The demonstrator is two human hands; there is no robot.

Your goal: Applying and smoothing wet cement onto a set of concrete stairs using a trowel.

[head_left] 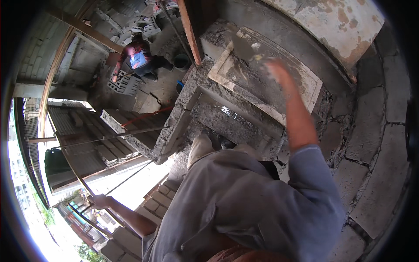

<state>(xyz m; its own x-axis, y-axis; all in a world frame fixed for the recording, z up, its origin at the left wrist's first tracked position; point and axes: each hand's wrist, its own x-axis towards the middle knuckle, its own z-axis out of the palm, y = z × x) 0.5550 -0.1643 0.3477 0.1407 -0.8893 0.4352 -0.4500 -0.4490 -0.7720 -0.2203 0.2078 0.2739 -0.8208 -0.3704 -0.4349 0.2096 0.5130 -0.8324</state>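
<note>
My right hand (276,71) reaches forward over a shallow wooden mortar board (221,62), its fingers smeared by motion. They appear closed around the yellowish handle of a trowel (242,48), whose grey blade lies over the mortar. Wet grey mortar (262,89) is spread across the board inside its pale raised rim. Out to the left, my left hand (100,201) is wrapped round a long, thin wooden pole (72,155), which looks curved in this view. My feet are below me, beside a rough concrete channel.
A co-worker (139,59) crouches at the far left among hollow concrete blocks (124,86), near a dark bucket (181,62). A block wall (366,126) rises on the right. Rough concrete ledges (174,124), slanted timbers (190,32) and a bright opening with a drop lie around me.
</note>
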